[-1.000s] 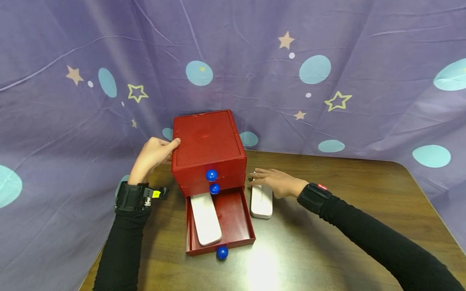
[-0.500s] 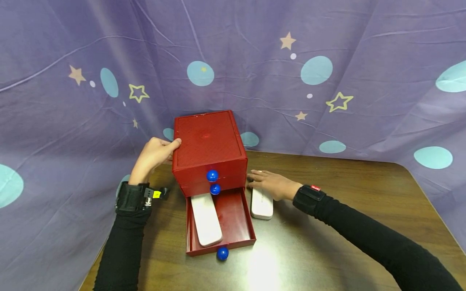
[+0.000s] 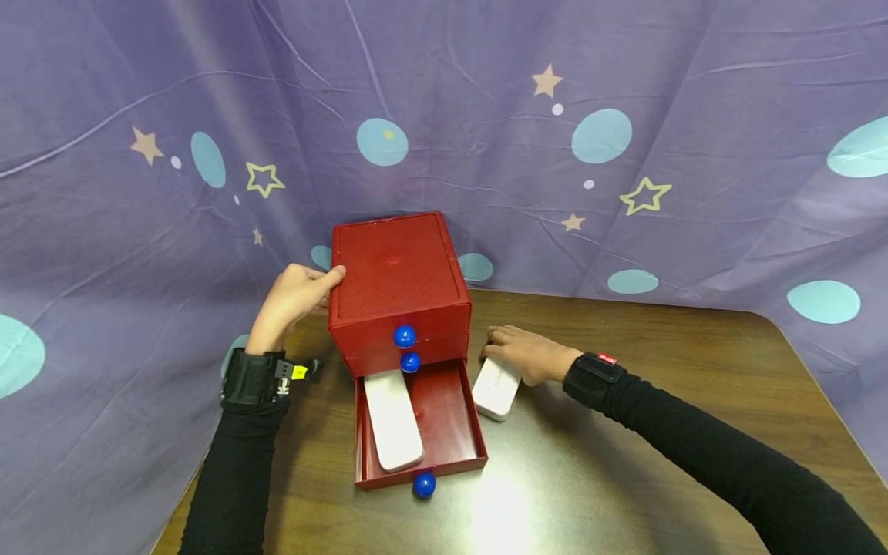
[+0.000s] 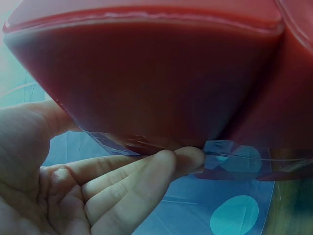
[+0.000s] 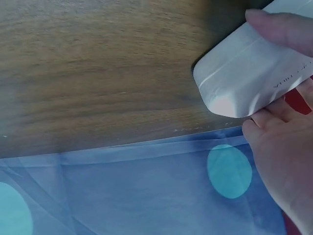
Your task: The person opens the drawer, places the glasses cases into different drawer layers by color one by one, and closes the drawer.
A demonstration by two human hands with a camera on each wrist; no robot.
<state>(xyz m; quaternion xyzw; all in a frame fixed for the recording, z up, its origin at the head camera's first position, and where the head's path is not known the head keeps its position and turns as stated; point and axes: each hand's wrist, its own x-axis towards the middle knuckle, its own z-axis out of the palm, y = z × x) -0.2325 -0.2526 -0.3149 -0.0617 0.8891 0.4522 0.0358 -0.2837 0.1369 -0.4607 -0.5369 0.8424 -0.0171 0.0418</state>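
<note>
A red chest of drawers with blue ball knobs stands on the table, its bottom drawer pulled out. Inside that drawer, along its left side, lies a white oblong case. My left hand grips the chest's left edge, thumb on the top and fingers against the side, as the left wrist view also shows. Just right of the chest, my right hand holds a second white case by its far end. In the right wrist view, thumb and fingers lie on opposite sides of this case, which bears small dark lettering.
The wooden table extends to the right of the chest. Behind it hangs a purple cloth with stars and dots, close to the chest's back. The blue knob of the pulled-out drawer sticks out towards the front.
My right hand has closed its fingers round the case on the table. That case has turned, its near end swinging left towards the drawer. The left hand has stayed on the chest.
</note>
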